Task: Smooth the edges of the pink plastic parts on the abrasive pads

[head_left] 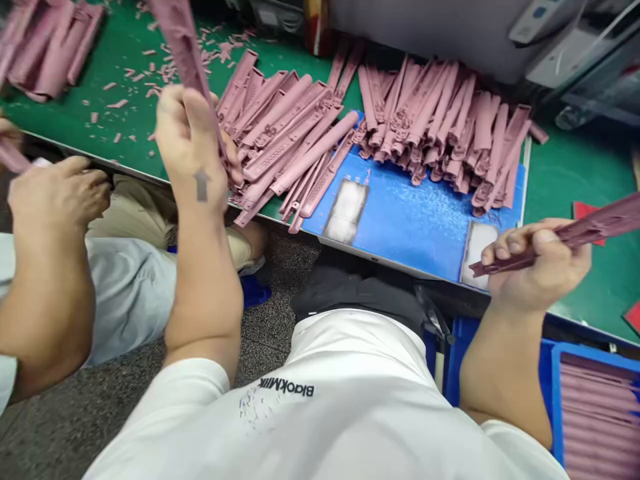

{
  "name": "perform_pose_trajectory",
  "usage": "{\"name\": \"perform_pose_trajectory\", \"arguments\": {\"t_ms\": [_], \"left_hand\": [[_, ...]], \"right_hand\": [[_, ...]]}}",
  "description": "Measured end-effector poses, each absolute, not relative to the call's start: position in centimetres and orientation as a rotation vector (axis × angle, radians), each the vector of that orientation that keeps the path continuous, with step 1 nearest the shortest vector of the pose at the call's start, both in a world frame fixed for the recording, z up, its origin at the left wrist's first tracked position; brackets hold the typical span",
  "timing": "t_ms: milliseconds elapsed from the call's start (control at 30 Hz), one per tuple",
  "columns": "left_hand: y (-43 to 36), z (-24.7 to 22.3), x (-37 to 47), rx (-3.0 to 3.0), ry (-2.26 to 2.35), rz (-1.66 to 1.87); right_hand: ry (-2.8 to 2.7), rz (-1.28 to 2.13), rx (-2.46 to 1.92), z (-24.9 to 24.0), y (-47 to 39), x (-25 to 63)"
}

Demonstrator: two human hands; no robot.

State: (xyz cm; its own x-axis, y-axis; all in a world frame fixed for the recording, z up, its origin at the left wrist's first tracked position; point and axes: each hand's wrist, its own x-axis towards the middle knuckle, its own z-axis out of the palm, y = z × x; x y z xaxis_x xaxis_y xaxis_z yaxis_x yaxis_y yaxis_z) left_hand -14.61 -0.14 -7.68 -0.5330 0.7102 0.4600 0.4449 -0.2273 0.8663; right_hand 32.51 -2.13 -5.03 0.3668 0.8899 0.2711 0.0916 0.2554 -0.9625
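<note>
My left hand [193, 137] is closed round a long pink plastic casing [183, 47], raised at the left of the bench and slanting up out of view. Beside its fingers lies a loose heap of similar pink casings [287, 133]. On the right, my right hand [540, 263] grips another pink plastic casing [600, 220], its hollow side partly showing, above the bench's front edge. A second pile of pink casings [440, 120] rests on the blue mat [400, 213] between my hands.
A co-worker's hand [57, 193] is close on my left, near more pink casings [55, 50]. Small pink scraps [117, 105] litter the green bench top [75, 127]. At lower right stands a blue crate [556, 400] with pink pieces in rows. Equipment [575, 47] lines the back.
</note>
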Motion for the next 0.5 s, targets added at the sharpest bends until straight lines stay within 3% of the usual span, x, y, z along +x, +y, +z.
{"name": "perform_pose_trajectory", "arguments": {"t_ms": [67,200,300,500], "left_hand": [[-2.0,-8.7,-8.8,1.313,1.521,1.999],[-3.2,-10.3,0.6,1.290,1.346,1.949],[-2.0,-11.2,2.8,1.211,1.309,2.003],[0.9,-13.3,4.3,1.351,1.257,1.913]], "right_hand": [[-1.054,0.596,-1.227,-5.2,-2.0,33.8],[-1.088,0.435,-1.163,-6.7,-2.2,35.4],[-1.114,0.355,-1.148,-8.5,-2.7,36.9],[-1.339,0.331,-1.591,-12.1,-2.5,38.4]]}}
